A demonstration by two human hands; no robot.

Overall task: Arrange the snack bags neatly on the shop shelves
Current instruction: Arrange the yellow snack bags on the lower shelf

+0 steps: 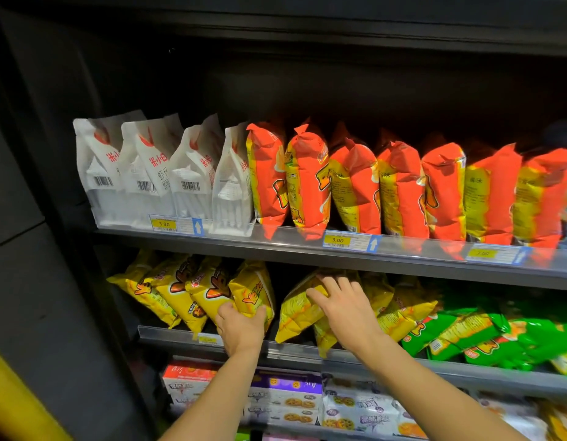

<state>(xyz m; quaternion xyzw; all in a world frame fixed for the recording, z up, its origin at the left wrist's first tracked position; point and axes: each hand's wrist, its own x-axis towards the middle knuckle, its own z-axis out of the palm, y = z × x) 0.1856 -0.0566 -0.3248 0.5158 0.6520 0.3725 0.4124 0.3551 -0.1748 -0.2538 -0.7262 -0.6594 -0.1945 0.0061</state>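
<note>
Two yellow bags in work on middle shelf (295, 351). Left hand (241, 327) curls thumb and fingers round base of upright bag (252, 291); we judge it steadies row. Right hand (347, 308) lies spread, fingers nearly straight, on leaning bag (296, 310), likely to stand it, close gap.

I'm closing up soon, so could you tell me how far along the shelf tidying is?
Done: top-shelf white bags and orange bags stand in rows. In hand: left hand grips one yellow bag, right hand rests on a leaning bag. Remaining: green bags lie tumbled.
</note>
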